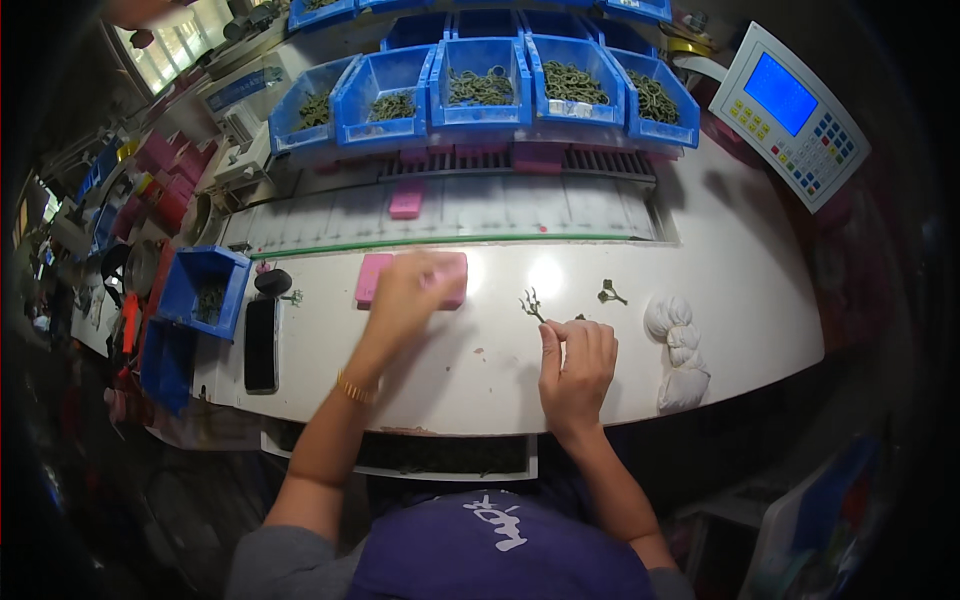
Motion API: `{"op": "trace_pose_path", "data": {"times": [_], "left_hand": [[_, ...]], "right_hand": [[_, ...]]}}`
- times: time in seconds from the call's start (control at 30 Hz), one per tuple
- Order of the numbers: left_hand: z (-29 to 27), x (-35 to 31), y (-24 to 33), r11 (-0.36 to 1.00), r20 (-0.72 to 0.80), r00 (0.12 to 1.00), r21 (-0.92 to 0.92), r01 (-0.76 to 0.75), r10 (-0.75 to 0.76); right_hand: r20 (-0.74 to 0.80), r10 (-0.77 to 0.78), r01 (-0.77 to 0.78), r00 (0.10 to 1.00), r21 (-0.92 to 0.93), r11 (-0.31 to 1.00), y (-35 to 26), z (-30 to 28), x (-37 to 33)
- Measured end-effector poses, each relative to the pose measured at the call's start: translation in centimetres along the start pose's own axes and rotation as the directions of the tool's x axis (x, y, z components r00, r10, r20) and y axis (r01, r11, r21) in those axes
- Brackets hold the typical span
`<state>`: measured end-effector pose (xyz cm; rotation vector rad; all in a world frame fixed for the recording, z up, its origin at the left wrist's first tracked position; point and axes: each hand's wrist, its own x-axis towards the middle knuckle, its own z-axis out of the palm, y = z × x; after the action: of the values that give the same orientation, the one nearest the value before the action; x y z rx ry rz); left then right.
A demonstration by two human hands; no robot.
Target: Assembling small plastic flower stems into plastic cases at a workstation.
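Observation:
My right hand is closed in a pinch on the stem of a small dark green branched piece, whose prongs point away from me. Just beyond that hand, to the right, lies a similar green piece on the white table. My left hand, blurred by motion, is over two pink blocks and covers part of them. Whether its fingers hold anything cannot be made out. A gold band circles the left wrist. Between the hands, a few small flecks lie on the tabletop.
Blue bins of green pieces stand along the back. At right are a keypad device with a blue screen and a knotted white cloth. A phone and blue bins sit left. Another pink block lies farther back.

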<state>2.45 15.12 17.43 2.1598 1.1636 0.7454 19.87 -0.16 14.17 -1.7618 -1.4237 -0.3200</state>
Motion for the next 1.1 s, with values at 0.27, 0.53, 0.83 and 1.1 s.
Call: {"op": "trace_pose_path", "data": {"times": [0.27,0.53,0.83,1.1], "left_hand": [[4.5,-9.1,5.0,0.361,0.219,0.948,-0.886,0.293,-0.231],[5.2,-9.5,5.8,0.238,0.253,0.916,-0.913,0.332,-0.311],[4.6,-9.2,6.5,0.221,0.262,0.913,-0.915,0.338,-0.313],[4.2,-9.1,6.3,0.163,0.342,0.895,-0.903,0.397,-0.287]], "right_hand": [[-0.031,-0.103,0.107,0.994,0.151,0.983,-3.5,-1.1,-1.1],[0.022,-0.134,0.128,0.991,0.166,0.978,-4.3,-2.5,-1.0],[0.068,-0.133,0.116,0.989,0.214,0.970,-4.1,-1.9,-1.4],[0.586,0.262,-0.639,0.767,0.657,0.401,-4.2,-2.8,-1.7]]}}
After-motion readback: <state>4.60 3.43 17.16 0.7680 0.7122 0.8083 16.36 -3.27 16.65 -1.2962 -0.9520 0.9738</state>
